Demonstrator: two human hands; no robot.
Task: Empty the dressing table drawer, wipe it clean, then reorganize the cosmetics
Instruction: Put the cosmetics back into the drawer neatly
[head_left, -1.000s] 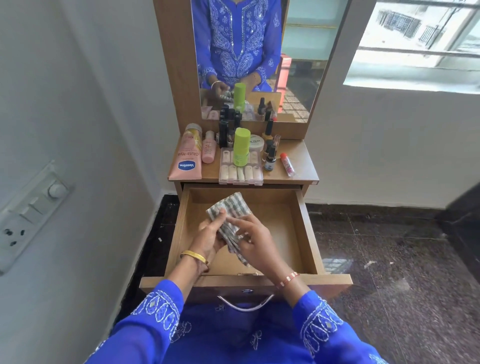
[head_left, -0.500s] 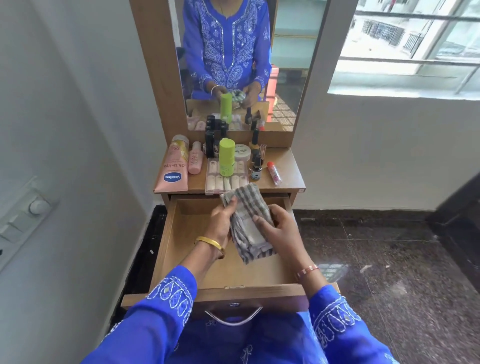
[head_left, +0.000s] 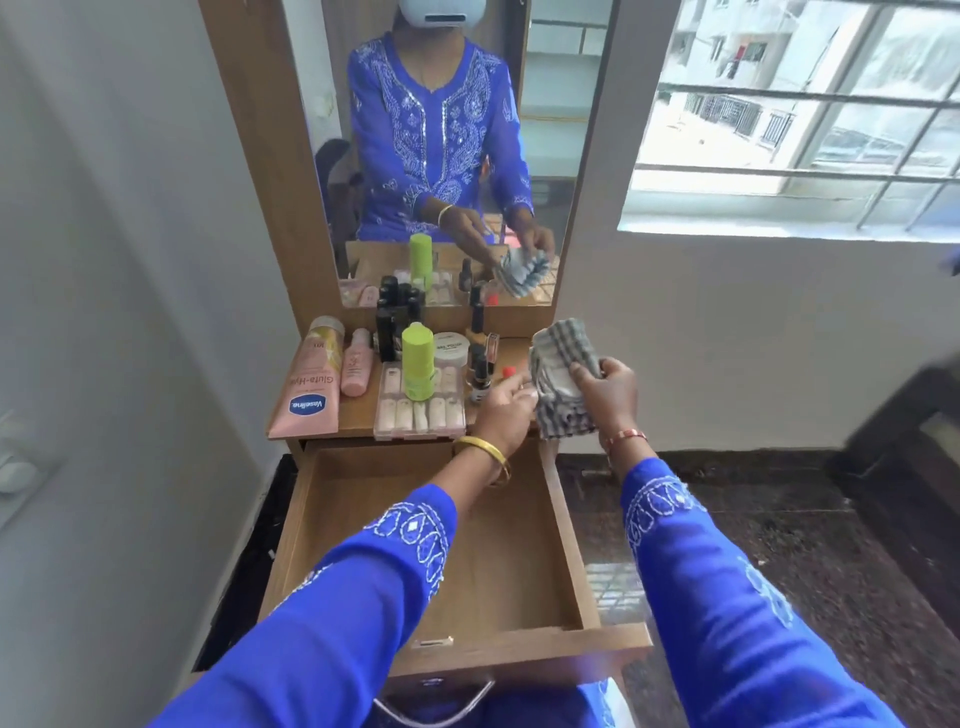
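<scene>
Now the checked cloth (head_left: 563, 382) is held bunched at the right centre of the frame, above the right edge of the desk (head_left: 363, 415) and clear of the open drawer (head_left: 498, 571), whose bare wooden floor shows nothing inside. The right hand (head_left: 605, 392) is closed around the cloth's folds, fingers curled over the wad; the left hand (head_left: 506, 410) is loosely curled beside it, its fingertips at the cloth's left edge, though whether they pinch it cannot be told.

The cloth is judged light, soft and limp: it will drape and unfold unless gathered, so a full-palm hold on the bunched middle suits it better than a corner pinch.

The cosmetics wait on the desk in the middle of the frame. The pink Vaseline tube (head_left: 309, 389) looks soft and squeezable and is best taken around its body. The green bottle (head_left: 418, 361) stands upright on the clear nail-tip box (head_left: 420, 410) and is judged light and easily toppled. The small dark vials (head_left: 480, 371) are probably glass, smooth and fragile, and call for a grip around the body rather than the cap.

Compared with a second ago, the cloth has been lifted out of the drawer, where both hands held it low over the floor, and carried up and to the right. The camera has tilted upward, so more of the mirror (head_left: 447, 156) and window (head_left: 805, 114) is shown.
</scene>
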